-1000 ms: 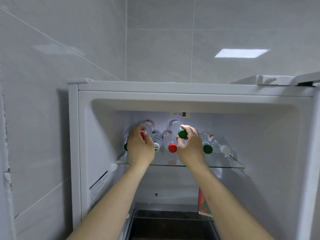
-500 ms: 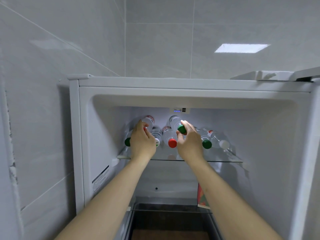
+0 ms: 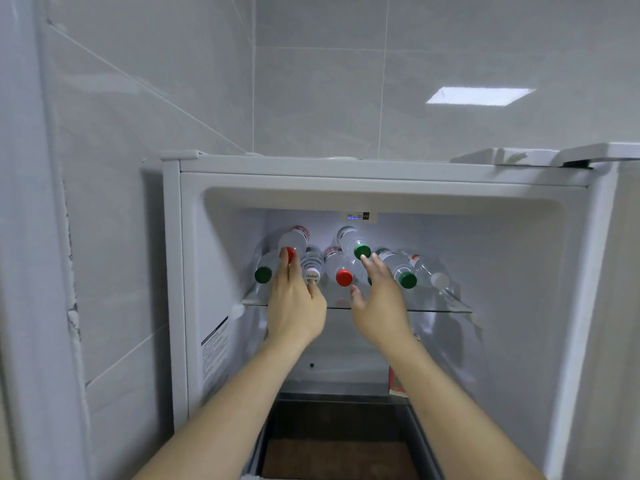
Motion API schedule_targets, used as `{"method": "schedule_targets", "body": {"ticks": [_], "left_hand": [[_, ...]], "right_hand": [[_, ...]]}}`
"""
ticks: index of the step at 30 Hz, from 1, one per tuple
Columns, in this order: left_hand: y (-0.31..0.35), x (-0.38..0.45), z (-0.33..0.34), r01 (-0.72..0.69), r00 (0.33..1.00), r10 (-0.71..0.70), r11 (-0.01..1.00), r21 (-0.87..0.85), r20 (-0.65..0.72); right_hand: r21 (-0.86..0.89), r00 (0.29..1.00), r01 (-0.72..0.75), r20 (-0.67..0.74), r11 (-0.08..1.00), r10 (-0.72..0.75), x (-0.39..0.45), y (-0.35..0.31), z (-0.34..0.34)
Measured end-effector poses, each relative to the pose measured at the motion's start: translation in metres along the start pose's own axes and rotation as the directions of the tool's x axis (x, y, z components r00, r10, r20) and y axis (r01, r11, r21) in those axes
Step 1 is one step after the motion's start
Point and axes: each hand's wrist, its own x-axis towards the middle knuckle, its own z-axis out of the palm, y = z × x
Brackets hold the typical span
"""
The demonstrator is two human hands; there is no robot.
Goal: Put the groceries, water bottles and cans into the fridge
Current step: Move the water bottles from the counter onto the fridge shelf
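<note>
Left hand (image 3: 294,299) spread, fingertips on the red cap (image 3: 288,254); right hand (image 3: 379,299) spread just below the green cap (image 3: 362,251), above the shelf (image 3: 433,308) front edge.

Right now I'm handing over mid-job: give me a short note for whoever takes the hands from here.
Left hand: open, fingertips on the upper red-capped bottle.
Right hand: open, fingertips just below the upper green-capped bottle, gripping nothing.
Things: water bottles lie on their sides, caps outward, on the glass shelf, two stacked on top.
Done: these bottles are in the fridge.
Left: no cans or other groceries are in view; a red package below is mostly hidden.
</note>
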Motion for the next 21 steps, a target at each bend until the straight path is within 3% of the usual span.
{"method": "schedule_targets", "body": {"ticks": [4, 10, 12, 15, 17, 21], "left_hand": [[-0.003, -0.008, -0.007, -0.028, 0.994, 0.026, 0.999, 0.017, 0.102], [0.012, -0.045, -0.043, 0.012, 1.000, -0.016, 0.962, -0.273, -0.013], [0.011, -0.085, -0.067, 0.020, 0.999, -0.011, 0.949, -0.314, 0.030], [-0.005, -0.159, -0.107, 0.024, 0.991, 0.016, 0.954, -0.300, 0.129], [-0.020, -0.208, -0.130, -0.002, 0.991, 0.028, 0.981, -0.192, 0.132], [-0.040, -0.292, -0.176, 0.094, 0.987, -0.104, 0.992, 0.085, 0.120]], "right_hand": [[0.062, 1.000, -0.002, -0.015, 0.998, 0.003, -0.026, -0.014, -0.012], [0.216, 0.999, -0.048, -0.010, 0.975, 0.051, -0.085, -0.027, -0.029], [0.250, 0.999, -0.044, 0.030, 0.967, 0.038, -0.112, -0.029, -0.033], [0.253, 0.987, -0.068, 0.159, 0.965, 0.027, -0.153, -0.022, -0.035], [0.263, 0.957, -0.087, 0.291, 0.961, 0.007, -0.176, -0.017, -0.035], [0.259, 0.795, 0.012, 0.583, 0.966, -0.166, -0.211, -0.018, -0.026]]}}
